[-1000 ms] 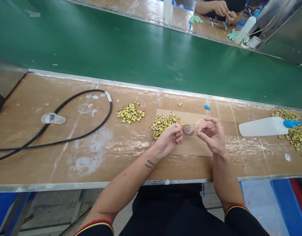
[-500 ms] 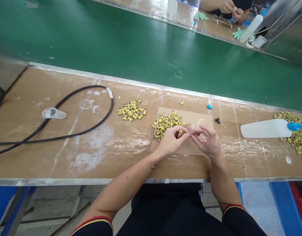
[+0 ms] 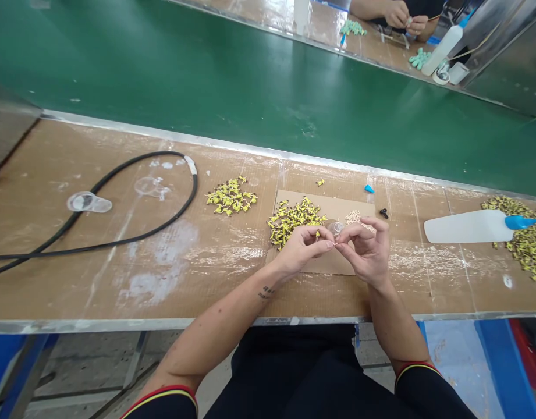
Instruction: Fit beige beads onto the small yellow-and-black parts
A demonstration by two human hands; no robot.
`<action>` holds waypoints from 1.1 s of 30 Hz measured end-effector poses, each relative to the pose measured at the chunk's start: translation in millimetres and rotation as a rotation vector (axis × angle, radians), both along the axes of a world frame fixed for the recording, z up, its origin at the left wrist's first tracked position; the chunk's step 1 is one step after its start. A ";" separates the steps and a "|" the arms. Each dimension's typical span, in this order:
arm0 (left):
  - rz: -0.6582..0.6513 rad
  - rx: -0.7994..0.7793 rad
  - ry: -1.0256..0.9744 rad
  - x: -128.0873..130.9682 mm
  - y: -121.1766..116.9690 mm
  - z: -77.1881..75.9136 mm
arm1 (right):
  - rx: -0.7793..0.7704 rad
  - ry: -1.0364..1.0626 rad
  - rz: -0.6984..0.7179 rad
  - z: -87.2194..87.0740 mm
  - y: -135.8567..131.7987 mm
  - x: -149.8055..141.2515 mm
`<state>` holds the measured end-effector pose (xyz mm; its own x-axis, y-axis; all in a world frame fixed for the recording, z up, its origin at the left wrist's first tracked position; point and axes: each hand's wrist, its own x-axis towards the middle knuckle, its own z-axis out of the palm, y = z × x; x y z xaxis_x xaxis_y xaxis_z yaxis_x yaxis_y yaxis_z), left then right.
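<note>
My left hand (image 3: 303, 247) is closed in a pinch, with a small yellow-and-dark piece (image 3: 318, 234) showing between its fingers. Its fingertips almost meet those of my right hand (image 3: 364, 249), which pinches a tiny pale piece (image 3: 336, 243) too small to name. Both hands are over a cardboard sheet (image 3: 329, 266). On the sheet, a pile of yellow-and-dark pieces (image 3: 294, 220) lies by my left hand. Small pale beige pieces (image 3: 352, 217) are scattered beyond my right hand. A small clear round dish (image 3: 336, 227) sits just past the fingertips.
Farther left are another yellow pile (image 3: 231, 196), a looped black cable (image 3: 196, 189) and a clear plastic spoon-shaped piece (image 3: 89, 202). At right lies a white bottle (image 3: 466, 226) with a blue nozzle, against a larger yellow pile (image 3: 532, 247). A co-worker's hands (image 3: 407, 20) are across the green belt (image 3: 250, 87).
My right hand has turned slightly and its fingers have shifted at the pinch. Both hands stay together over the sheet. The whole view has moved a little.
</note>
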<state>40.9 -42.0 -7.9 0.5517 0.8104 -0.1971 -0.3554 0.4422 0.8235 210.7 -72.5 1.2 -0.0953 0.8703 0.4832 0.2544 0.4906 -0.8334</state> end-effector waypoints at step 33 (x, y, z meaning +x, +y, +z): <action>0.436 -0.026 0.025 -20.5 28.6 5.6 | -0.438 -0.124 -0.072 -21.5 33.5 42.9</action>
<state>20.4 -13.4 -2.3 0.1534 0.9612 -0.2294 -0.4933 0.2757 0.8250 253.6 -39.0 -20.3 -0.0609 0.9965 0.0568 0.3862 0.0760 -0.9193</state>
